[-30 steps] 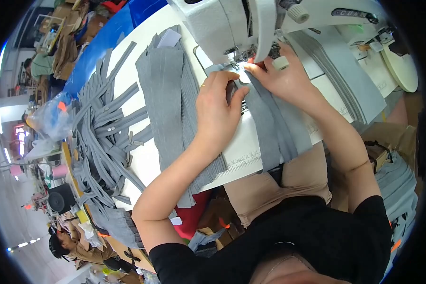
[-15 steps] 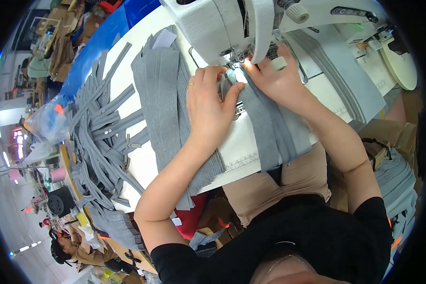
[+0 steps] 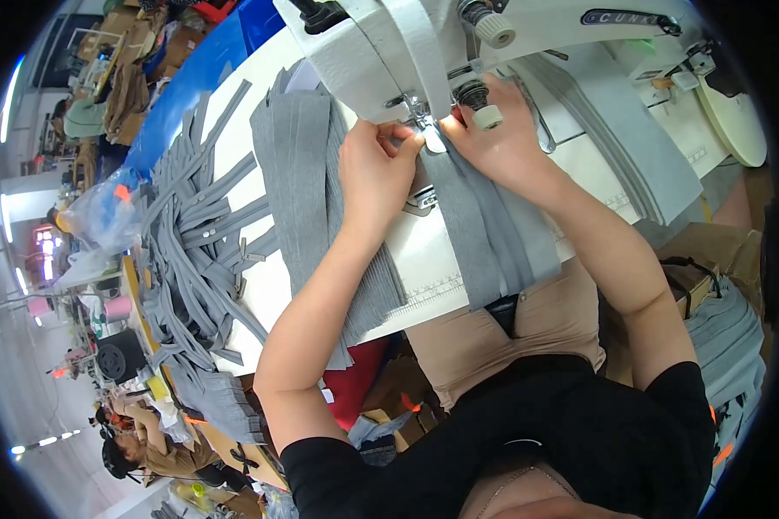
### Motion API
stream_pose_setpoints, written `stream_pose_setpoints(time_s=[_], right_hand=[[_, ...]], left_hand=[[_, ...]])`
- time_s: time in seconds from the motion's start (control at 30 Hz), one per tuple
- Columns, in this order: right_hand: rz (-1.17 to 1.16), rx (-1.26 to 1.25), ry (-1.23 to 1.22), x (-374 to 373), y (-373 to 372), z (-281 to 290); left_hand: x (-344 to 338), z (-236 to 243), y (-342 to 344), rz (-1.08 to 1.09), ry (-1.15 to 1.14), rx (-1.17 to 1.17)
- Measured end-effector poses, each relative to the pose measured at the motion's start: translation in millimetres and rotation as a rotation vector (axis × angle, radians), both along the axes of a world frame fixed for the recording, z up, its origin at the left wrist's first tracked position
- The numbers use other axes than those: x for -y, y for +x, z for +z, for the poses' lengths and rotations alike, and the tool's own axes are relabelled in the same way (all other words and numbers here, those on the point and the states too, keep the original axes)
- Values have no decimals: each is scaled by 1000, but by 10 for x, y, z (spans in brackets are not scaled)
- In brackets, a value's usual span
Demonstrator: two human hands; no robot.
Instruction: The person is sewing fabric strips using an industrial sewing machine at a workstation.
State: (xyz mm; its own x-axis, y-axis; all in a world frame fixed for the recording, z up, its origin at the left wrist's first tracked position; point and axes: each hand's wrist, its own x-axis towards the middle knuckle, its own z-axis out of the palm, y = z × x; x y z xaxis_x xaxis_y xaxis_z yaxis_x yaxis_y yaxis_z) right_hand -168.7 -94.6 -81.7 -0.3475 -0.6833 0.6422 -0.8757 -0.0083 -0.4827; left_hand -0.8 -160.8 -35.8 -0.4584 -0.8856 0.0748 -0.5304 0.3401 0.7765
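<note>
A long grey fabric piece (image 3: 467, 229) runs from beneath the presser foot of the white sewing machine (image 3: 363, 56) over the table's front edge toward my lap. On the left of the foot, my left hand (image 3: 376, 169) pinches the fabric's edge between thumb and index finger. My right hand (image 3: 502, 134) is bent at the foot's other side, its thumb and fingertip closed on the fabric; a tension knob (image 3: 489, 117) partly covers its fingers. The metal presser foot (image 3: 434, 140) lies between both sets of fingertips.
Grey fabric panels (image 3: 294, 173) are stacked left of my left forearm. Beyond them is a tangled heap of grey zipper strips (image 3: 199, 251). More grey pieces (image 3: 606, 130) lie at the right. Another person (image 3: 156, 445) sits at the far lower left.
My left thumb has closed against the fingers on the fabric edge; before, they were apart. The view has shifted, with the machine head now further left and higher.
</note>
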Motion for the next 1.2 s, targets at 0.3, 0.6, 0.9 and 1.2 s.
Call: stream_pose_setpoints(time_s=[0.3, 0.6, 0.9, 1.2], right_hand=[[9, 61, 66, 5, -13, -6], [11, 62, 33, -25, 0, 30], [-14, -16, 13, -58, 54, 120], [-5, 88, 94, -9, 15, 20]], left_hand=[[16, -171, -72, -35, -53, 5], [-298, -41, 30, -5, -99, -316], [-685, -88, 382, -356, -448, 256], [-701, -107, 350, -315, -455, 271]])
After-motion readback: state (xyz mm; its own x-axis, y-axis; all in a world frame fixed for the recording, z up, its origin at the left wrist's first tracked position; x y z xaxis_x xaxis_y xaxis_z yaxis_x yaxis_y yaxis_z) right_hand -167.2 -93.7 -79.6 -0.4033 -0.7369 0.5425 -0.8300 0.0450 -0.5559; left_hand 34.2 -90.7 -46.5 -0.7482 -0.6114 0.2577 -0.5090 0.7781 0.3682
